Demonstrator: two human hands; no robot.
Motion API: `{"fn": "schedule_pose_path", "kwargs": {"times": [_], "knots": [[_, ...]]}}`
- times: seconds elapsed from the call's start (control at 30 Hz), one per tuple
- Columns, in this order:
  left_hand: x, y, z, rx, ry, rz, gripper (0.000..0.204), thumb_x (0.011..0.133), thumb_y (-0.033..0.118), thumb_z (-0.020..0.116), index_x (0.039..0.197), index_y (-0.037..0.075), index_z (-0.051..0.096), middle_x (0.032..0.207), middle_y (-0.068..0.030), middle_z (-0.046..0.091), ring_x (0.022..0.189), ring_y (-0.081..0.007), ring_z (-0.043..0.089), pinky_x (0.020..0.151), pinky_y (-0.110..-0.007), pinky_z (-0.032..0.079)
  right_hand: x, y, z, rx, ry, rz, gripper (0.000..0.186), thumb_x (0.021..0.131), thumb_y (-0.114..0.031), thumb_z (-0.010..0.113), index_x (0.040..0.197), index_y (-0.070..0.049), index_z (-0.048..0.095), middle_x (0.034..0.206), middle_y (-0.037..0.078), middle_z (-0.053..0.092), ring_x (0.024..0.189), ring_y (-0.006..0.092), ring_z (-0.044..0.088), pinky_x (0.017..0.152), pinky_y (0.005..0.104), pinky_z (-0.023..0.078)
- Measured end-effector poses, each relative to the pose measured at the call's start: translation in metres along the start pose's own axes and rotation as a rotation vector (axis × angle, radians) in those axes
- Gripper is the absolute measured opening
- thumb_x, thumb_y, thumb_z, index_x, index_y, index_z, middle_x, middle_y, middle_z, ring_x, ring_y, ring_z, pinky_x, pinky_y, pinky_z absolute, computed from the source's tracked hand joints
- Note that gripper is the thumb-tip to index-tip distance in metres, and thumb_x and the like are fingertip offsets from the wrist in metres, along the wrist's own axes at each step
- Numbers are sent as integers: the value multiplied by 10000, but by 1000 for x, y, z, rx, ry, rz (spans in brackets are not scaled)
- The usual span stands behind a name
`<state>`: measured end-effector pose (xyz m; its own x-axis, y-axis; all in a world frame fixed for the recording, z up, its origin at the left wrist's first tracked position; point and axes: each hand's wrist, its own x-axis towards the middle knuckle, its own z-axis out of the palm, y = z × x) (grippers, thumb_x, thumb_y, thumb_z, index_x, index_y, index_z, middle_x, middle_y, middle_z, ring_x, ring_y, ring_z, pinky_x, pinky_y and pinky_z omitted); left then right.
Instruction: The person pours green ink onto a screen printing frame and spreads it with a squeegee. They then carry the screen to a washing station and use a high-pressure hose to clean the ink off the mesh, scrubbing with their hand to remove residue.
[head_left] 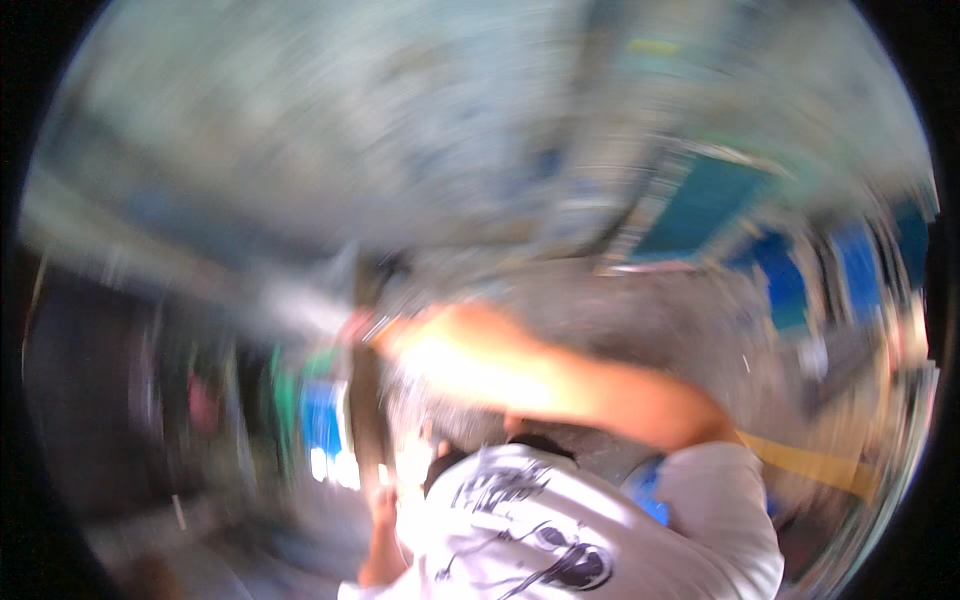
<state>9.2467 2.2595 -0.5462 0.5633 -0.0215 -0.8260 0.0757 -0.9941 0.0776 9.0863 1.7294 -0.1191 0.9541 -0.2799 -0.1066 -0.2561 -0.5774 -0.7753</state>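
Motion blur smears the whole head view. My right arm reaches from a white sleeve across my body to the left, ending at my right hand [445, 345], which is bright with glare. Just beyond its fingertips is a small reddish and metallic-looking patch [360, 327]; I cannot tell whether the hand holds it. Lower down on the left, my left hand [383, 502] hangs beside my white shirt, close to the lower part of a brownish upright strip [369, 410]. The fingers of both hands are too blurred to read.
A grey, mottled surface spans the top. To the right stand a teal panel [700, 210] and blue upright panels [780, 282]. A yellow strip [815, 465] runs low on the right. Left of me are a blue-and-white object [323, 420] and a dark area [85, 370].
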Motion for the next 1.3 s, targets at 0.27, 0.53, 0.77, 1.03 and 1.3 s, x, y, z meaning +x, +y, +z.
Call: {"fn": "schedule_pose_path", "kwargs": {"times": [0.27,0.53,0.77,1.03,1.3], "knots": [[-62,-38,86,-867,-101,-247,497,954,420,623,1118,-48,650,972,-148,709,751,-219,671,632,-348,550,93,-70,49,-521,16,-47,211,908,-123,611,1093,-60,691,840,210,681,784,413,660,688,483,521],[1,-110,88,-1060,-105,-261,429,951,418,637,926,-9,664,832,-100,677,644,-180,626,566,-325,518,221,-131,165,-638,-111,-86,197,904,-92,608,1068,-51,708,869,204,693,819,409,665,724,468,528],[40,-112,7,-1445,-69,-247,321,986,347,587,1070,37,599,843,-52,645,652,-133,604,547,-267,518,304,-162,242,-744,-197,-148,199,893,-81,602,1057,-54,712,896,206,695,839,395,672,736,460,536],[37,-116,40,-1439,-75,-280,414,978,436,590,970,26,643,813,-33,661,606,-116,590,572,-288,533,352,-150,292,-803,-234,-147,210,875,-55,600,1055,-29,705,897,213,695,841,394,679,735,441,533],[17,-164,78,-1337,-112,-395,437,966,451,601,809,44,627,692,-37,631,537,-141,565,469,-338,470,368,-120,313,-787,-197,-135,220,856,-48,595,1040,-54,717,899,217,690,859,404,673,743,451,534]]}}
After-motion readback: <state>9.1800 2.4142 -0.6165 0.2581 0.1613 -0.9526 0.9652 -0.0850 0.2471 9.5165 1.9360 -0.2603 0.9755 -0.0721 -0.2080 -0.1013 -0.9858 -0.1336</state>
